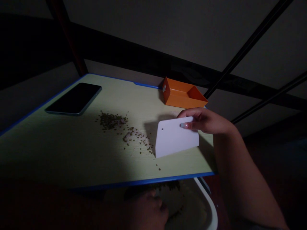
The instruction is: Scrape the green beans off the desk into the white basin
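My right hand point(209, 121) pinches the white scraper point(176, 139) between thumb and fingers, just beside scattered small grains point(111, 121) on the surface point(96, 153). My left hand point(148, 209), lower, by a white-rimmed container point(212, 204), is too dark to tell its grip. Beyond sit an orange tray point(182, 99) and a tablet point(74, 99).

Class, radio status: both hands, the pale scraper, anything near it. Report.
Right hand gripping pale scraper. Left hand low, dim, at white-rimmed container. Dark grains left of scraper; orange tray beyond.

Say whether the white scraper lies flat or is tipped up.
Tipped up: the right hand holds the white scraper by its upper edge, broad face toward the camera.
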Demonstrator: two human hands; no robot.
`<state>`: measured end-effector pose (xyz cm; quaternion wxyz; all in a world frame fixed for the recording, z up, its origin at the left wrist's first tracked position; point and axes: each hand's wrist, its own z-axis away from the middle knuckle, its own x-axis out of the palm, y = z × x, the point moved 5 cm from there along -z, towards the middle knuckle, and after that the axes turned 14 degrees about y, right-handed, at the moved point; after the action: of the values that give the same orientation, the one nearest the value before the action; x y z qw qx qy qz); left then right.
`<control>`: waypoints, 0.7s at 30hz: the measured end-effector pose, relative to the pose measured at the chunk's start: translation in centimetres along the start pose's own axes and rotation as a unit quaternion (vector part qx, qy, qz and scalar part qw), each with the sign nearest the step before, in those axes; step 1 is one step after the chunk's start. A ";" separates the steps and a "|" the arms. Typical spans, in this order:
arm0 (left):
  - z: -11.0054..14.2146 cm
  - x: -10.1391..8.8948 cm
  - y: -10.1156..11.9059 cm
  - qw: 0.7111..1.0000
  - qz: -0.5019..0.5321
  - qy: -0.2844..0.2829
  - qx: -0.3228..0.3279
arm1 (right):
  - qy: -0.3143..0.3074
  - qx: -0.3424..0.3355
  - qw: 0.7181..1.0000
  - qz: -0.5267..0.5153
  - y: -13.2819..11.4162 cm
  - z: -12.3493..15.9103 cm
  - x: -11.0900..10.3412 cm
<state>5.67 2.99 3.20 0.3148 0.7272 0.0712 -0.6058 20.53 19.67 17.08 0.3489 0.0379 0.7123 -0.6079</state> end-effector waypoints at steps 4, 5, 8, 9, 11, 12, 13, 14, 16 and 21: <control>-0.1 -0.4 0.3 0.999 -0.033 -0.029 0.013 | 0.023 -0.003 1.000 0.016 0.1 -0.1 -0.4; -0.2 -0.5 0.3 0.999 -0.033 -0.030 0.010 | 0.028 -0.005 0.999 0.022 0.1 -0.1 -0.5; -0.1 -0.4 0.3 0.998 -0.032 -0.050 0.007 | 0.041 -0.002 0.999 0.035 0.2 -0.2 -0.5; -0.1 -0.4 0.4 0.998 -0.036 -0.057 0.016 | 0.044 0.000 0.998 0.035 0.2 -0.2 -0.4; -0.1 -0.4 0.5 0.996 -0.044 -0.073 0.022 | 0.047 -0.003 0.998 0.031 0.2 -0.3 -0.3; -0.2 -0.4 0.5 0.996 -0.045 -0.078 0.017 | 0.045 -0.007 0.999 0.029 0.1 -0.3 -0.2; -0.2 -0.5 0.4 0.996 -0.045 -0.081 0.005 | 0.042 -0.009 0.999 0.028 0.1 -0.3 -0.1; -0.3 -0.6 0.4 0.996 -0.042 -0.081 0.000 | 0.039 -0.010 0.999 0.027 0.0 -0.3 0.0; -0.4 -0.7 0.4 0.996 -0.032 -0.081 -0.008 | 0.032 -0.010 0.999 0.026 -0.1 -0.3 0.1; -0.2 -0.4 0.3 0.998 -0.018 -0.057 0.004 | 0.010 -0.025 1.000 0.016 -0.3 -0.2 0.3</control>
<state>5.91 2.92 3.68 0.3043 0.6914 0.0637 -0.6521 20.05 19.62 17.16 0.3522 0.0466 0.7300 -0.5838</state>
